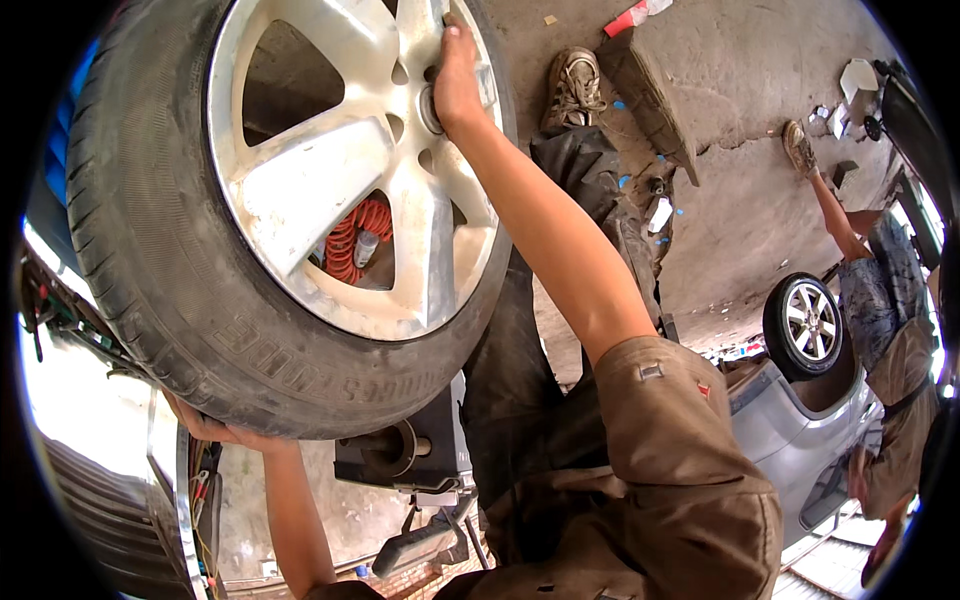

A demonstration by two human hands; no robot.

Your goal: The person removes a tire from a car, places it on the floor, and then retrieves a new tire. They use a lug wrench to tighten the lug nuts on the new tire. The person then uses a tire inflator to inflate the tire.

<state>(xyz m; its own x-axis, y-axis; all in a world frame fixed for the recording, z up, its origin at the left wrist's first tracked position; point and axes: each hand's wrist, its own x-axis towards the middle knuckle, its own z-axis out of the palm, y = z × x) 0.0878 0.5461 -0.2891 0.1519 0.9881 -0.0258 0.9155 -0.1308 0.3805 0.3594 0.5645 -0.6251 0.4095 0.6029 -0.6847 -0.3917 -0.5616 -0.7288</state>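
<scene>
Holds a large wheel in the upper left of the view, with its silver spoked face toward the camera and the worn black tyre around it. Sets the left hand against the underside of the tyre, partly hidden by the rubber; cannot tell whether spread or curled. Rests the right hand on the spoked face beside the hub, edge-on and pointing toward the top of the view; cannot tell whether flat or hooked over a spoke. Shows a red coiled hose through a gap between the spokes, with a small pale container next to it. Has a dark machine with a round flange and shaft just below the tyre in the view. Wears a brown short-sleeved shirt and dark trousers. Stands on a stained concrete floor, with one dirty shoe in sight near a long grimy block. Has, farther right, a second wheel by a grey car, and a co-worker beside both.
</scene>
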